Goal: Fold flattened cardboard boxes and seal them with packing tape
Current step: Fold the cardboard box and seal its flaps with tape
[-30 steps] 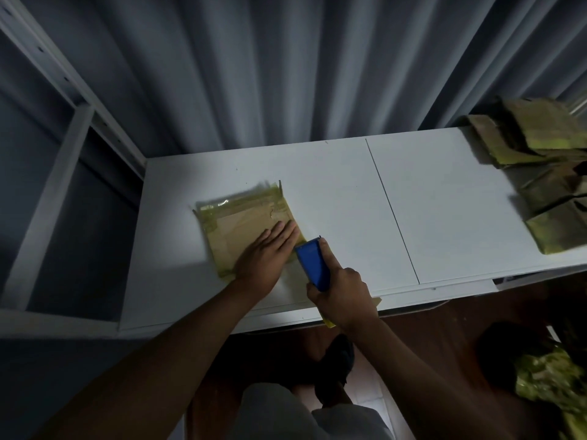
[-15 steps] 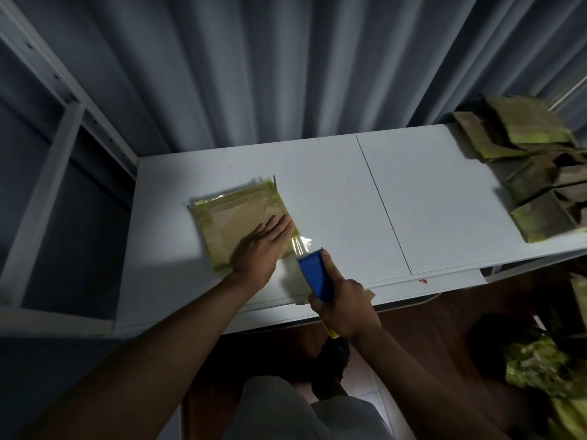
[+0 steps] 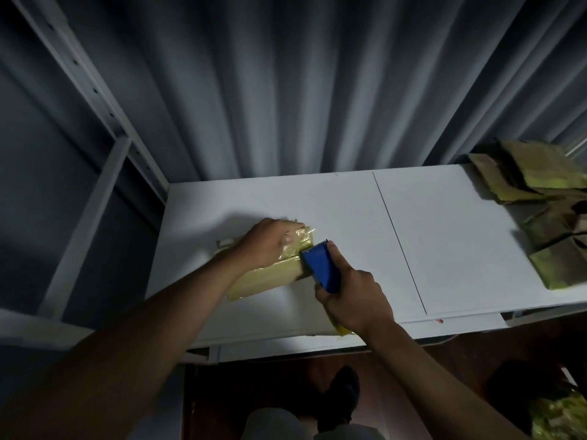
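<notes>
Mid-frame, the left hand [image 3: 270, 241] grips a cardboard box [image 3: 265, 277] while the right hand [image 3: 352, 296] clutches a blue tape dispenser [image 3: 320, 266] against its taped end; cutting the tape likely comes next.

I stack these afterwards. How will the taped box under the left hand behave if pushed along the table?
The taped box looks thin and flat, so it should slide, not tip. Its glossy tape likely slips easily on the smooth white table. It is probably light: the left hand alone steadies it against the blue tape dispenser.
</notes>
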